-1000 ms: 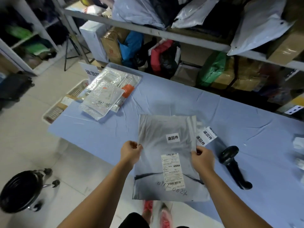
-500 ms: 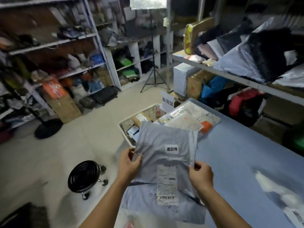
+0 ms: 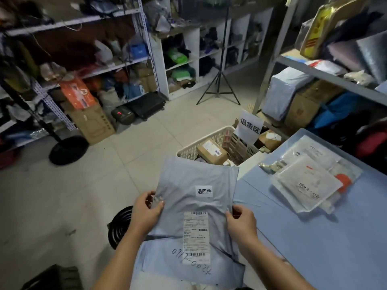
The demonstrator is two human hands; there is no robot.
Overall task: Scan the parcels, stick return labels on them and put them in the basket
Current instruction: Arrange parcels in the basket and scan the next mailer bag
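Note:
A grey poly-mailer parcel [image 3: 188,206] hangs in the air beside the table's left end, off the tabletop. It carries a small white return label [image 3: 204,191] near its top and a shipping label with a barcode lower down. My left hand [image 3: 146,214] pinches its left edge and my right hand [image 3: 240,225] pinches its right edge. Just beyond the parcel's top edge, on the floor, stands the white plastic basket [image 3: 188,150] with a cardboard box [image 3: 211,151] and other parcels inside.
A blue-covered table [image 3: 314,237] runs along the right, bearing a stack of clear-bagged parcels [image 3: 307,183]. A paper sign [image 3: 249,126] stands behind the basket. A black round stool [image 3: 119,225] sits on the floor under my left arm. Shelves, boxes and a tripod line the room.
I have turned left with the parcel held in both hands; it left the tabletop and now hangs close to the basket. The scanner and spare labels have gone out of view.

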